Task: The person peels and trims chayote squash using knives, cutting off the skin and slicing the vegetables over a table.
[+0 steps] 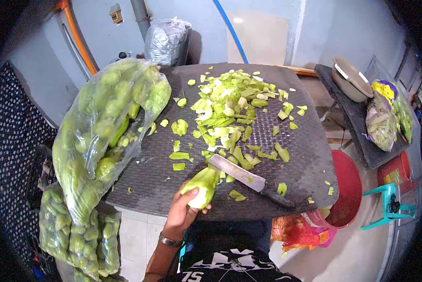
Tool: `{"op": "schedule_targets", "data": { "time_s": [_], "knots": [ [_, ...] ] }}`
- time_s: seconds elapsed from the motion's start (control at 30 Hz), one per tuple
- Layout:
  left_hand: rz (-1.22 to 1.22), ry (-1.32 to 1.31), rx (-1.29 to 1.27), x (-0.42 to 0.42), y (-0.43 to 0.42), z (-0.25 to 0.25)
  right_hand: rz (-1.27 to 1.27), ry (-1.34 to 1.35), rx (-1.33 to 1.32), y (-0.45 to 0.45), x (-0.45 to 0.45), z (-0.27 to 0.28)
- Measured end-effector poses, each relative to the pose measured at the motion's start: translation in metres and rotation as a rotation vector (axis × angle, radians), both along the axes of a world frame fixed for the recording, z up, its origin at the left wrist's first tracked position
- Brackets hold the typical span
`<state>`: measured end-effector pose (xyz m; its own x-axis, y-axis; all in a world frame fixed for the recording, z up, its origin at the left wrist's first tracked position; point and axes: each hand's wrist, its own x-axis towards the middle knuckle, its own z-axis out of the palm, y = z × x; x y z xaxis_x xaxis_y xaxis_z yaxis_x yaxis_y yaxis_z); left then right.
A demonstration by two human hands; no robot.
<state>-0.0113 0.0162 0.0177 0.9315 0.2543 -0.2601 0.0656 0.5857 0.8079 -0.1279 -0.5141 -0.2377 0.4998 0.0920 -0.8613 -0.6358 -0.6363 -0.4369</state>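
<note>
My left hand (pixel 186 207) is closed around a partly peeled chayote (pixel 206 183) at the table's near edge. Pale flesh shows on its lower end. Just right of the chayote, a knife (pixel 237 174) with a wide blade and dark handle lies on the dark woven-pattern table (pixel 154 188), with no hand on it. Beyond the knife is a heap of green peelings and cut pieces (pixel 230 96), with scraps scattered around it. My right hand is out of view.
A large clear bag of chayotes (pixel 98 127) covers the table's left side; more bagged chayotes (pixel 79 235) sit below it. A red tub (pixel 347 188) stands at the right, near a teal stool (pixel 387 207). A side table (pixel 347 113) holds a basin (pixel 350 82) and bagged vegetables (pixel 382 122).
</note>
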Motion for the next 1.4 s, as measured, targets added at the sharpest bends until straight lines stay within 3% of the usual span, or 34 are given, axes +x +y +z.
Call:
{"op": "schedule_targets", "data": {
  "time_s": [1.0, 1.1, 1.17, 1.23, 1.3, 1.37, 1.4],
  "knots": [
    [0.033, -0.037, 0.002, -0.003, -0.001, -0.002, 0.158, 0.004, -0.090, -0.035, -0.025, -0.021],
    [0.036, -0.040, 0.007, -0.003, -0.002, -0.002, 0.323, -0.075, -0.014, -0.063, -0.047, -0.065],
    [0.036, -0.037, 0.008, -0.002, -0.002, -0.004, 0.723, -0.430, 0.304, -0.131, -0.088, -0.172],
    [0.026, -0.039, -0.013, -0.003, 0.000, -0.008, 0.379, -0.152, -0.208, -0.022, -0.016, -0.032],
    [0.021, -0.052, -0.035, -0.004, 0.002, -0.010, 0.330, -0.164, -0.344, 0.057, 0.027, 0.056],
    [0.015, -0.077, -0.062, -0.005, 0.002, -0.010, 0.523, -0.519, -0.059, 0.044, 0.037, -0.001],
    [0.009, -0.092, -0.081, -0.005, 0.003, -0.009, 0.215, -0.073, 0.132, 0.067, 0.057, 0.007]
  ]
}}
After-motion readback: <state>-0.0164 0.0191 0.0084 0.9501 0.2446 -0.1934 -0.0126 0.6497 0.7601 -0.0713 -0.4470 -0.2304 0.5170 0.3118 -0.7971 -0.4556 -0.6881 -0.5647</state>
